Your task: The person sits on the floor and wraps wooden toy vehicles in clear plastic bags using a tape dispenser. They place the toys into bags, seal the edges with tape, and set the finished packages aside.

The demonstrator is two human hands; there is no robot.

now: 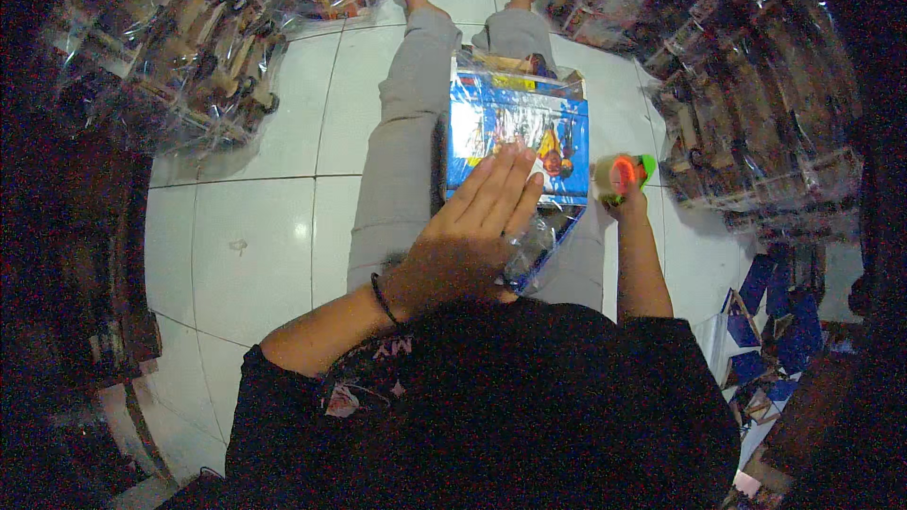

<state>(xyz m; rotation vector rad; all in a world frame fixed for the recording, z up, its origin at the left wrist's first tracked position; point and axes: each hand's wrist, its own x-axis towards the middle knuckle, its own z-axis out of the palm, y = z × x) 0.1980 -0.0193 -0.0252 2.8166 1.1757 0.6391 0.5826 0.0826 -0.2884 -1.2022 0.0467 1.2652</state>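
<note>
A blue box (575, 137) with a colourful picture on its face lies across my thighs, wrapped in shiny clear plastic. My left hand (477, 222) rests flat on its near part, fingers stretched out and close together, a dark band around the wrist. Loose clear plastic (540, 238) hangs past the box's near edge, partly hidden by that hand. To the right of the box, over the floor by my right leg, my right hand (625, 205) is closed around a green and orange tape dispenser (631, 173).
Stacks of plastic-wrapped goods stand on the floor at the far left (179, 66) and on the right (756, 104). Blue and white flat pieces (770, 321) lie heaped at the lower right. My legs in grey trousers (402, 151) stretch out over white floor tiles (255, 236).
</note>
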